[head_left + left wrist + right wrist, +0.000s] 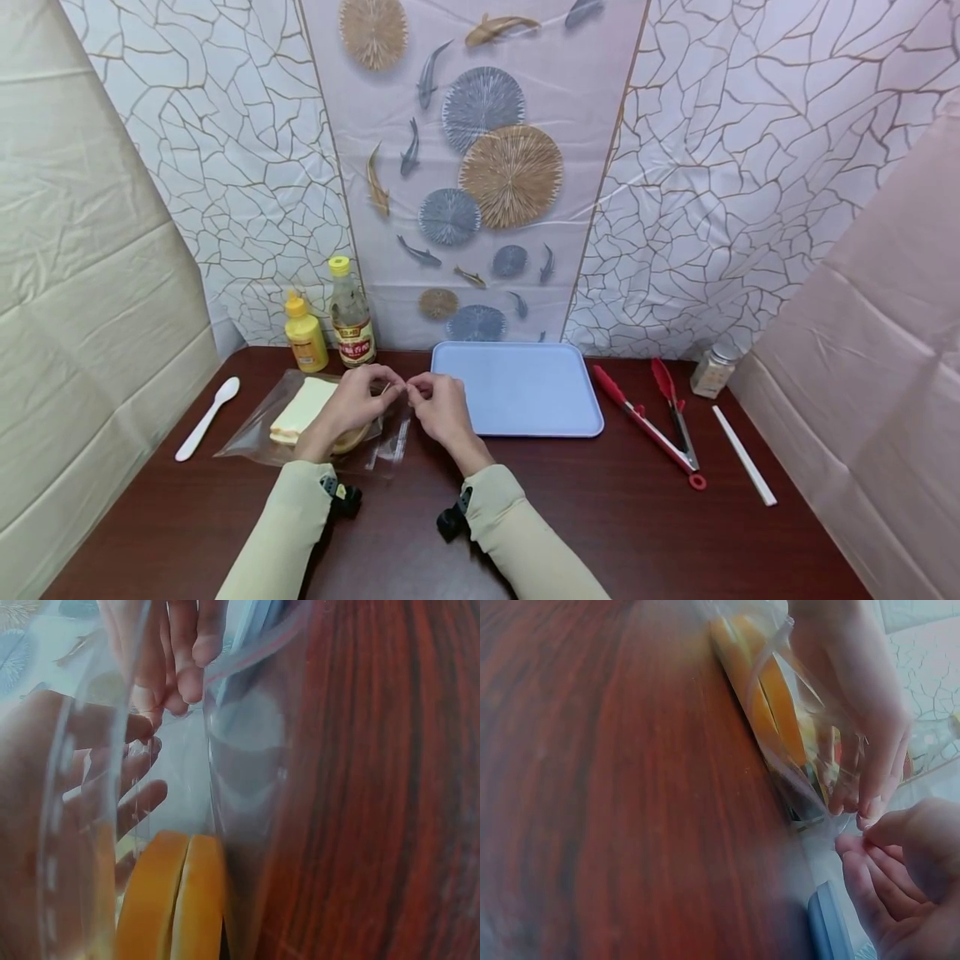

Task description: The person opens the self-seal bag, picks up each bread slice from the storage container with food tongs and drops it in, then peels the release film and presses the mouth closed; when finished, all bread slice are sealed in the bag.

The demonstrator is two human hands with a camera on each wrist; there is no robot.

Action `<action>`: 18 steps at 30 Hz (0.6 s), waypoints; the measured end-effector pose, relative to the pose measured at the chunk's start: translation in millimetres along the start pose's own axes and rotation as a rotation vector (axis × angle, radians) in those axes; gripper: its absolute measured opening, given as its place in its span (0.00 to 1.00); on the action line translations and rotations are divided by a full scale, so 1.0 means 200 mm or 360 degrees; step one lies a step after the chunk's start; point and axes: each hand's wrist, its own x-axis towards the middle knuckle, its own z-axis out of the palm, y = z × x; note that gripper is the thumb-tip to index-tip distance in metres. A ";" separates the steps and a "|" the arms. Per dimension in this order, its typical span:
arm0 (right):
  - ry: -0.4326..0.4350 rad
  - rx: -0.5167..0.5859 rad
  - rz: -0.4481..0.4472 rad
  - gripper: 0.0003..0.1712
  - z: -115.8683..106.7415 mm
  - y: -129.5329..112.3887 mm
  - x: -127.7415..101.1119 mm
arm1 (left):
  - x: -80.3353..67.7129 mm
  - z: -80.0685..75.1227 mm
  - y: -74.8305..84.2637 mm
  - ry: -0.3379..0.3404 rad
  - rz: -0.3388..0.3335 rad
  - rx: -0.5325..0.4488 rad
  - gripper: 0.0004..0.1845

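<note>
A clear plastic bag [262,425] lies on the dark wooden table [600,533] with sliced bread [300,408] inside; the crusts show orange [172,900] [757,697] in both wrist views. My left hand [360,400] and right hand [438,404] meet at the bag's open edge. Each pinches the thin plastic rim [840,821] between thumb and fingertips. In the left wrist view the right hand's fingers [187,652] hang just above the left thumb [112,727].
A pale blue tray [517,387] lies right of the hands. Red tongs [660,417], a white stick [742,454] and a small jar [712,371] sit at the right. A yellow squeeze bottle [303,333], a sauce bottle [351,317] and a white spoon [206,417] stand at the left.
</note>
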 end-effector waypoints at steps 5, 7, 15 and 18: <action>-0.0028 0.0011 0.0026 0.07 0.00 0.00 0.00 | 0.00 0.00 -0.01 -0.0008 0.0001 0.0003 0.03; -0.0033 0.0011 0.0031 0.07 0.00 0.00 0.00 | 0.00 0.01 -0.01 -0.0009 -0.0002 0.0006 0.03; -0.0004 0.0008 0.0020 0.04 0.00 0.00 0.00 | 0.00 0.01 -0.03 -0.0005 -0.0010 0.0009 0.02; -0.0003 0.0023 0.0033 0.04 0.00 0.00 0.00 | 0.00 0.01 -0.02 -0.0004 -0.0011 0.0004 0.02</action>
